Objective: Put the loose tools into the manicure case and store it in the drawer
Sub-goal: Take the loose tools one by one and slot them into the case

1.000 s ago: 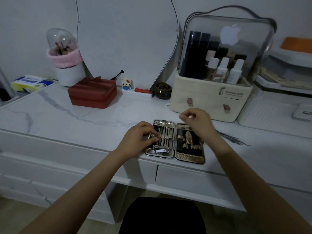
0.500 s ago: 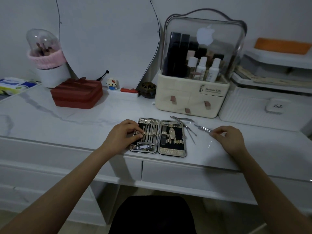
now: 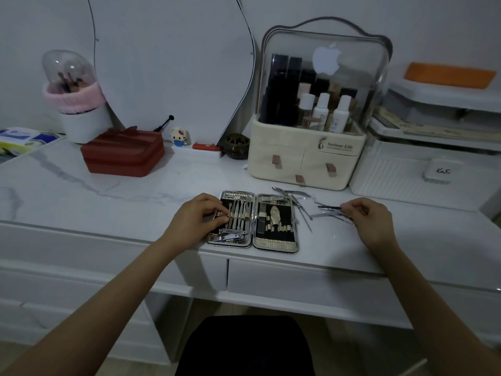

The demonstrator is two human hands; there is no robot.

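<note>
Resting on the left half of the open manicure case [image 3: 253, 221], the left hand [image 3: 193, 221] has its fingers curled and pressed down on the row of tools strapped there, steadying the case and, it seems, a tool under the band; whether it pinches one tool or only presses I cannot tell. The case lies flat and open like a book near the front edge of the marble-topped vanity [image 3: 108, 196], just above the closed drawer [image 3: 298, 283] it must finally go into. To the right of the case, a scatter of loose tools [image 3: 298, 202] lies on the tabletop, slim metal pieces fanned at angles, some close beside the case's right rim. Farther right, the right hand [image 3: 371, 221] hovers low over the outer end of that scatter, thumb and fingertips drawn together around the end of a thin metal tool [image 3: 329, 207] whose long axis runs roughly left to right, pointing back toward the case. This hand is clearly the nearer one to the loose pieces, so the carry, in my judgement, is a short sweep leftward to the empty loops of the case's right half.
</note>
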